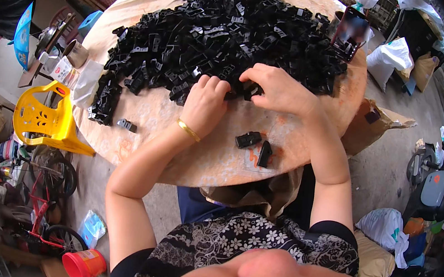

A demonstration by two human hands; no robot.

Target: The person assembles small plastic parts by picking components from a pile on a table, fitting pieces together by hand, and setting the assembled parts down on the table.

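A large heap of small black plastic parts [190, 39] covers much of the round table [202, 164]. At the heap's near edge, my left hand [205, 104] has its fingers curled in among the parts; its fingertips are hidden, so what it grips cannot be made out. Just to its right, my right hand [281, 91] bends its thumb and fingers around a black plastic part [252, 90]. Two separate black parts [248, 139] lie on the cloth nearer to me, below my hands. Another single part [127, 125] rests to the left of my left forearm.
At the table's left edge, black parts stand in a tight row [106, 98]. A phone [350, 34] leans at the far right. Beside the table are a yellow chair [48, 115], a cardboard box [372, 127] and a red bucket [83, 266].
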